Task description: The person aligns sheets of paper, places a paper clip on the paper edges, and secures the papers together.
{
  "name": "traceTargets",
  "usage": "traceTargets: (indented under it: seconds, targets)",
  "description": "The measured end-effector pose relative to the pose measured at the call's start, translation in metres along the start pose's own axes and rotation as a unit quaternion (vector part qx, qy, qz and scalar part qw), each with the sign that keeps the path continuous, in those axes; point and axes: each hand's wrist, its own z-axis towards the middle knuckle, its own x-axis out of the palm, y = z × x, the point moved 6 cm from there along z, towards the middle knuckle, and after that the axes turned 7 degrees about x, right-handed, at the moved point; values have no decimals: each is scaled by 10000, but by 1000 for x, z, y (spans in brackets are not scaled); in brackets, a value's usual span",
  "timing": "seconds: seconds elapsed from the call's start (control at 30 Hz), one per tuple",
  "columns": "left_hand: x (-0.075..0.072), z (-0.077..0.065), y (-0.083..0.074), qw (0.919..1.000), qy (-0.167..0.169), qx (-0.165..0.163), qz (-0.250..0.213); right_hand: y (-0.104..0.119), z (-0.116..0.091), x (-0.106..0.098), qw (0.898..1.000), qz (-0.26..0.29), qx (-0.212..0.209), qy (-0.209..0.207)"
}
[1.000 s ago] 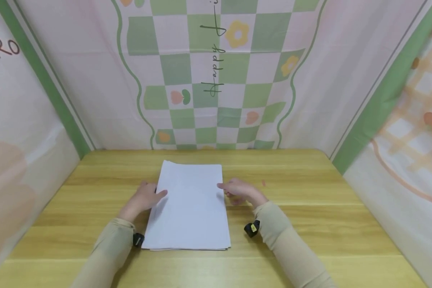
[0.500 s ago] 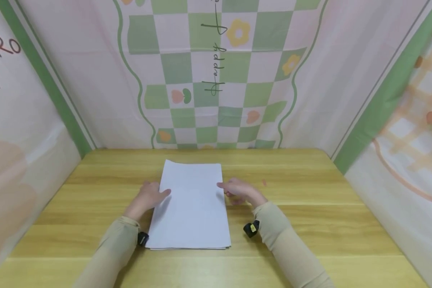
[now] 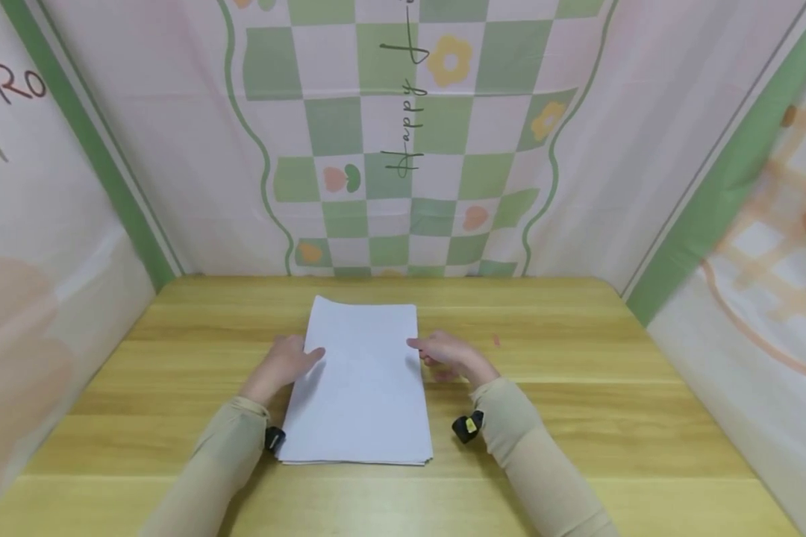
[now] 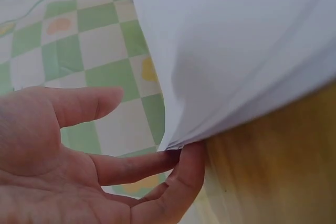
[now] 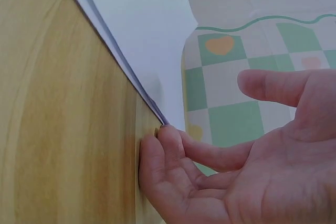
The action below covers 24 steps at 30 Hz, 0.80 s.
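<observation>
A stack of white paper sheets [image 3: 363, 388] lies upright-wise on the wooden table, its sheets slightly uneven at the near edge and its far left corner lifted a little. My left hand [image 3: 286, 367] touches the stack's left edge. In the left wrist view, the fingertips [image 4: 191, 156] meet the paper edge from the side, and the thumb stands apart from the sheets. At the right edge is my right hand [image 3: 448, 353]. Its bent fingers [image 5: 169, 142] press against the sheet edges in the right wrist view, while the thumb stays raised and away from the paper.
The wooden table [image 3: 611, 432] stretches out on both sides of the stack. A small reddish mark [image 3: 496, 340] shows on it to the right. Behind hangs a checkered green and white curtain [image 3: 403, 149], with more printed cloth at both sides.
My left hand has moved to the right, and the stack's left edge has shifted right with it, so the stack looks narrower. The right hand has stayed nearly still.
</observation>
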Motion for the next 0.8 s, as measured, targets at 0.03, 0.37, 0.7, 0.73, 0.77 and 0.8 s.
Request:
traceTargets:
  seconds: [0.03,0.37,0.7,0.73,0.77,0.8]
  targets:
    - [0,0,0,10000,-6,-13,-7,0,0,0,10000,1,-4,-12]
    - [0,0,2,9994,11,-138,-303,0,3,-1,9999,78,63,-140]
    - [1,2,4,9983,-138,-101,-555,-1,5,-3,9996,108,99,-244]
    - [1,2,4,9983,-152,-93,-563,-2,6,-3,9996,124,109,-247]
    - [1,2,4,9981,-159,-94,-580,-2,6,-3,9996,125,107,-244]
    - [1,2,4,9982,-152,-101,-579,-2,6,-3,9996,130,107,-228]
